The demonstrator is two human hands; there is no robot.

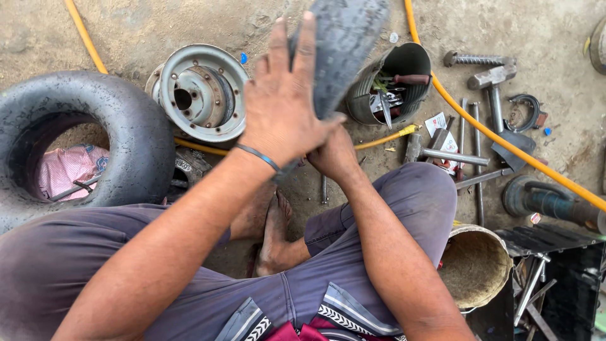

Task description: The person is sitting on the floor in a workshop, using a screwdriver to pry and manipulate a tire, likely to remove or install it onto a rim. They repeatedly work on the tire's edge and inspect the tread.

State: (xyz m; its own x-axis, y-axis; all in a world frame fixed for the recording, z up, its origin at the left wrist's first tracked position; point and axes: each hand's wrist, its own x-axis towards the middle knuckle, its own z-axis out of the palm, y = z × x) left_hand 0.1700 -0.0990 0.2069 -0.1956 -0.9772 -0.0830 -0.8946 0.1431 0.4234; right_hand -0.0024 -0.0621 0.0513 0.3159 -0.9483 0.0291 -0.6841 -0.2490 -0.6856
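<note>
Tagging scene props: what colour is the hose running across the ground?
Yellow-orange; the hose shows best in the head view, running past the tool can.
</note>
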